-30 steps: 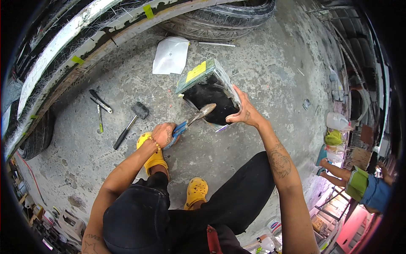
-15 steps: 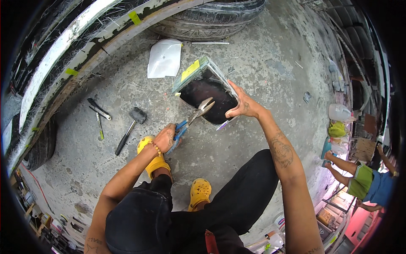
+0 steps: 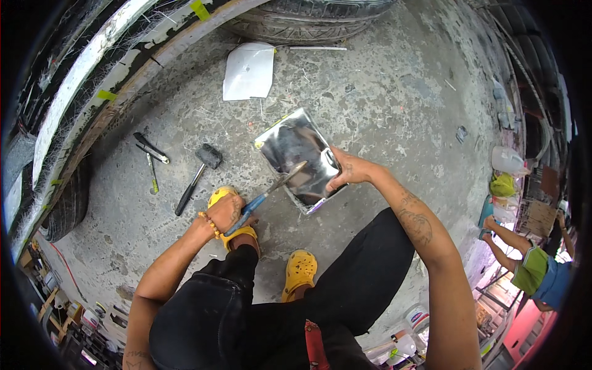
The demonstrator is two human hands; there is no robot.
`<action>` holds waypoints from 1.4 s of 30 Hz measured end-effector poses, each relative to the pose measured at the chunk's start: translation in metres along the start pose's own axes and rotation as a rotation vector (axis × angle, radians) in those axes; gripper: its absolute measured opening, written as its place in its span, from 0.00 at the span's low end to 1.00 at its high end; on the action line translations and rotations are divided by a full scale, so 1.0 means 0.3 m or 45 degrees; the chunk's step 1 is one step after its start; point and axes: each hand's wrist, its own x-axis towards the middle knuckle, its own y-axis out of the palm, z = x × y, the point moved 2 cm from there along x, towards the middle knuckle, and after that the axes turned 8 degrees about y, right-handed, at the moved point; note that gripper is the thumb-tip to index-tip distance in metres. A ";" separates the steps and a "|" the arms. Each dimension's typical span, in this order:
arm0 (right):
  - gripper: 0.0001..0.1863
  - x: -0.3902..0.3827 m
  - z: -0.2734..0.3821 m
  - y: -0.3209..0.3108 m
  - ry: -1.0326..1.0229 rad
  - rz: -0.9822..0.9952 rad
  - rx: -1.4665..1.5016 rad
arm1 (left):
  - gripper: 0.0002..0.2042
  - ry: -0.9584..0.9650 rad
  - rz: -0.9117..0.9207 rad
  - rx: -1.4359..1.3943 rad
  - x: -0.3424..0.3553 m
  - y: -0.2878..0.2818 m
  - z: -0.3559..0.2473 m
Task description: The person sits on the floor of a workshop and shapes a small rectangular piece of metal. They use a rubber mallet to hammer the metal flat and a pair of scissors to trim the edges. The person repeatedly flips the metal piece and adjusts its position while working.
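Note:
My left hand point(image 3: 223, 211) grips the blue handles of a pair of tin snips point(image 3: 266, 193), above a yellow clog. The snips' blades point up and right over the face of a rectangular metal can point(image 3: 295, 140). They look nearly closed, and I cannot tell whether they touch the metal. My right hand point(image 3: 353, 169) holds the can by its right edge, thumb on the near side and fingers partly hidden behind the rim. The can's shiny, dark inside faces up, tilted toward me.
A black-headed mallet point(image 3: 209, 156) and a box cutter point(image 3: 152, 148) lie left on the concrete. Beyond the can is a white sheet point(image 3: 248, 71), with a tire point(image 3: 308, 21) behind. A long, rough-edged panel point(image 3: 117, 74) spans the upper left. Another person point(image 3: 530, 271) stands far right.
The can has been tilted and lowered, so its inside now reflects light and its yellow-marked side is mostly hidden. The snips' blades have turned and come closer together. My left hand moved slightly nearer.

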 end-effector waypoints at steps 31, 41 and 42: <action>0.84 -0.030 0.351 0.330 0.632 -0.741 0.292 | 0.18 -0.118 0.218 0.195 -0.007 -0.153 -0.038; 0.83 -0.026 0.354 0.332 0.663 -0.715 0.277 | 0.23 -0.480 0.337 -0.146 -0.007 -0.159 -0.097; 0.83 -0.025 0.359 0.330 0.659 -0.713 0.275 | 0.24 -0.495 0.372 -0.113 0.015 -0.170 -0.103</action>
